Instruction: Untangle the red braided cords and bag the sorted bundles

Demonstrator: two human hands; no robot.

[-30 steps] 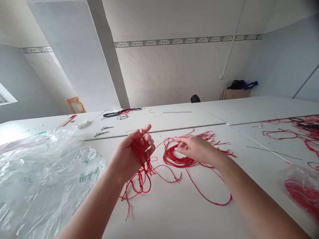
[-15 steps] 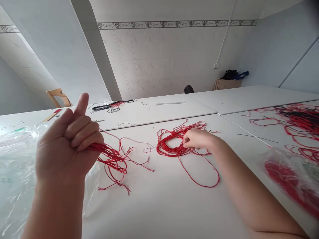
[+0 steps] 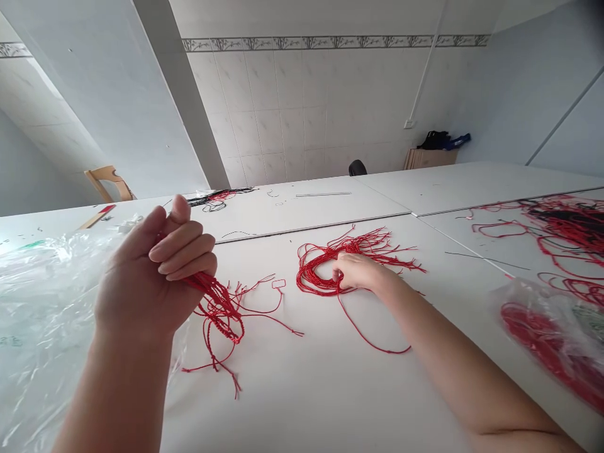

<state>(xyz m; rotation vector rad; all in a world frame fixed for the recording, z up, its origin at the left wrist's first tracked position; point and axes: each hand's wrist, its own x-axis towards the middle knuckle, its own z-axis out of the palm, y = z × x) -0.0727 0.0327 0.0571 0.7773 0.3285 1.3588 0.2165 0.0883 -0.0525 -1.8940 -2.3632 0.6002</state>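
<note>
My left hand (image 3: 163, 270) is closed around a bundle of red braided cords (image 3: 221, 308), raised over the left of the table. Their knotted, frayed ends hang out below the fingers. In the middle, a coiled heap of red cords (image 3: 314, 269) lies on the white table, its loose ends fanning out to the right. My right hand (image 3: 353, 270) reaches into that coil, fingers curled down and pinched at its inner edge. From beneath these fingertips a single red cord (image 3: 363, 338) loops toward the front; the fingertips themselves are partly hidden.
Crumpled clear plastic (image 3: 42, 314) covers the left side of the table (image 3: 302, 402). A clear bag of red cords (image 3: 542, 340) lies at right, below a tangle of red and black cords (image 3: 566, 226). Black cords (image 3: 217, 198) and a thin metal strip (image 3: 323, 194) lie farther back.
My left hand has moved right and slightly down with its bundle. My right hand has shifted left across the coil, uncovering more of the loose ends.
</note>
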